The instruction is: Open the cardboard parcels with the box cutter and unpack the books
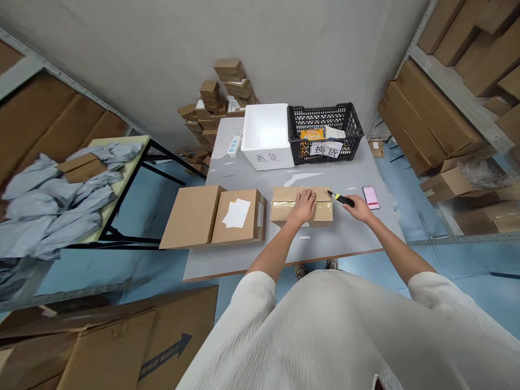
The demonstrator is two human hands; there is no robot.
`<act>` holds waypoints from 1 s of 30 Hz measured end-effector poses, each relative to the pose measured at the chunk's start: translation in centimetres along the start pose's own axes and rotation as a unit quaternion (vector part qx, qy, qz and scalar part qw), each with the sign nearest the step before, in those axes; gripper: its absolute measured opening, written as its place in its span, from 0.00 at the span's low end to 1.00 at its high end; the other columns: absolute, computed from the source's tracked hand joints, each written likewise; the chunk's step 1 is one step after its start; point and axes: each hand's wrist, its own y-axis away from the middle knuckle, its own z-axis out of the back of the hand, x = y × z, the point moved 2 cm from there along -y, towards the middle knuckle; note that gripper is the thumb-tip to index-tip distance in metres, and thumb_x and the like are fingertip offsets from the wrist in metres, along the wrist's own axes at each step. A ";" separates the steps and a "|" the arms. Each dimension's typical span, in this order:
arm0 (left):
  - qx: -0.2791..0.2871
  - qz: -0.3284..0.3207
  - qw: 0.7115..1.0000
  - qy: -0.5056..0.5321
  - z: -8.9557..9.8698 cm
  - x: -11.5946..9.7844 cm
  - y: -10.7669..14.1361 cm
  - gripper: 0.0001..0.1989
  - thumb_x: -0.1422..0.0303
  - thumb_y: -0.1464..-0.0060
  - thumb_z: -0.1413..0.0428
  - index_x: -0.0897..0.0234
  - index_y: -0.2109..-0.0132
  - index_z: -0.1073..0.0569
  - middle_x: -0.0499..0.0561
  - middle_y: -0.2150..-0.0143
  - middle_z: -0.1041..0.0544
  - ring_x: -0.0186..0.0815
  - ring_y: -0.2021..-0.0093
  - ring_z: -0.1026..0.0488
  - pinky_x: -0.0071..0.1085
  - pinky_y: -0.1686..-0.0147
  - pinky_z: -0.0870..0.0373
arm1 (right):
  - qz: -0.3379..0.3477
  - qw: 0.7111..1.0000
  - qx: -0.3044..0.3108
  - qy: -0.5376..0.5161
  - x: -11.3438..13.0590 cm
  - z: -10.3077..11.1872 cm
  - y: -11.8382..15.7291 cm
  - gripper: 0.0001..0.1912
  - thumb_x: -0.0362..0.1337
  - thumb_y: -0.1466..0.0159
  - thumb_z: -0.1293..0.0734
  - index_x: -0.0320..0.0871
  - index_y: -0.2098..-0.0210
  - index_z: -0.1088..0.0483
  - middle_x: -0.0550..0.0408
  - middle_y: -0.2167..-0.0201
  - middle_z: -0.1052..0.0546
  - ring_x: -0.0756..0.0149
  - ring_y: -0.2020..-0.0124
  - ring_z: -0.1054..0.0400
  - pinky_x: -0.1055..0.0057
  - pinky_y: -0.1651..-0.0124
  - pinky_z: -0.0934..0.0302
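Note:
A taped cardboard box (284, 211) lies on the grey table in front of me, with clear tape running lengthwise along it. My left hand (304, 205) rests flat on its top, fingers spread over the tape. In my right hand (358, 208) is a box cutter (343, 200) with a black and yellow handle, wrapped by the fingers. Its blade end points left, at the box's upper right corner; whether it touches the cardboard I cannot tell. A phone with a pink screen (370, 197) lies just right of my right hand.
Two larger cardboard boxes (195, 216) stand left, one with white papers (236, 213) on top. Behind are a white foam box (266, 127), a black crate (325, 132) with small packages, and a power strip (234, 145). Shelves of cartons flank the table (244, 260); grey parcels (60, 189) fill a side table.

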 end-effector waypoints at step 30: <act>0.125 0.076 0.987 0.070 4.8 9.9 6.0 0.54 0.38 0.46 0.35 0.59 0.21 0.37 0.62 0.15 0.46 0.59 0.22 0.36 0.43 0.28 0.33 | -0.083 0.964 -0.054 -0.246 2.1 -0.6 1.1 0.34 0.65 0.36 0.28 0.48 0.43 0.22 0.43 0.38 0.20 0.50 0.50 0.21 0.46 0.43 0.23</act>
